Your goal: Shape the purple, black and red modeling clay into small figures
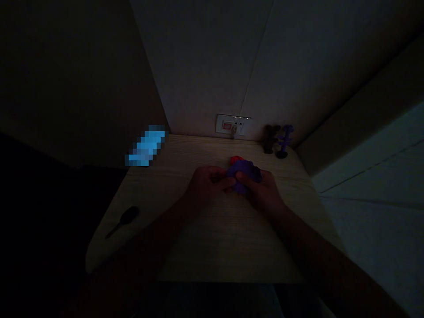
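Both hands hold a purple piece (245, 171) with a wavy, scalloped edge over the middle of the wooden tabletop (212, 247). My left hand (207, 182) pinches its left side, thumb pointing right. From the right, my right hand (265, 190) grips it with the thumb pressed on its face. A red thing (236, 158) shows just behind the purple piece, and a bit of red also peeks out below near my left fingertips. Whether the red is joined to the purple piece I cannot tell in this dim light.
A dark tool with a thin shaft (129, 215), screwdriver-like, lies at the left. Behind it glows a blurred bright blue rectangle (147, 146). A dark brown figure (271, 138) and a purple stand-like thing (284, 139) stand back right. A wall socket (233, 125) is behind.
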`<state>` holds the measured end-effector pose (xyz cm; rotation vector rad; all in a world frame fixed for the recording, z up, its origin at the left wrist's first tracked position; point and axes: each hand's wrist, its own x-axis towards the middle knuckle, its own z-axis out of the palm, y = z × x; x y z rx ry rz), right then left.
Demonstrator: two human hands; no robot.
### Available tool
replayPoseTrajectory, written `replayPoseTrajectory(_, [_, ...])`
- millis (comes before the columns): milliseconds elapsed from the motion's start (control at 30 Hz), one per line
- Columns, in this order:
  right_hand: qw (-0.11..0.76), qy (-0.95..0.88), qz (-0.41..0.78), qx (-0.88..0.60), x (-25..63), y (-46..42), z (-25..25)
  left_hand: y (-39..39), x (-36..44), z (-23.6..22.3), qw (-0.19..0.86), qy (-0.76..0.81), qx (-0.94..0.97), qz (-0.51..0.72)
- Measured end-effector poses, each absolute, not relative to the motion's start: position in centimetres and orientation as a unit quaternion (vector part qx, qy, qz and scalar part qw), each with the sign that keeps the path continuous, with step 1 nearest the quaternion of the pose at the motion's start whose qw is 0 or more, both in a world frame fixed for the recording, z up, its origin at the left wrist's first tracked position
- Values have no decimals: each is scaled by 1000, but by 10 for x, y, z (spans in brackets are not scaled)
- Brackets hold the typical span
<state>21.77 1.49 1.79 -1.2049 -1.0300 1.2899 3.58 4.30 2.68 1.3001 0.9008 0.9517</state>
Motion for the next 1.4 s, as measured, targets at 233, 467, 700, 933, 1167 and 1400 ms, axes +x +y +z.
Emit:
replayPoseTrajectory(233, [523, -447, 542, -482, 216, 13, 17, 42, 35, 27, 590, 381, 579, 414])
replayPoseTrajectory(467, [522, -467, 547, -459, 217, 13, 16, 40, 35, 25, 601, 334, 591, 422])
replayPoseTrajectory(700, [515, -468, 555, -455, 217, 13, 17, 39, 33, 26, 617, 330, 573, 426])
replayPoseTrajectory(933, [487, -488, 570, -447, 216, 9, 23, 36, 35, 23, 632, 302, 592, 399])
replayPoseTrajectory(1167, [462, -476, 589, -462, 218, 10, 24, 33, 35, 22, 595, 332, 611, 403])
replayPoseTrajectory(1400, [456, -492, 579, -463, 214, 9, 31, 31, 31, 21, 552, 345, 647, 397])
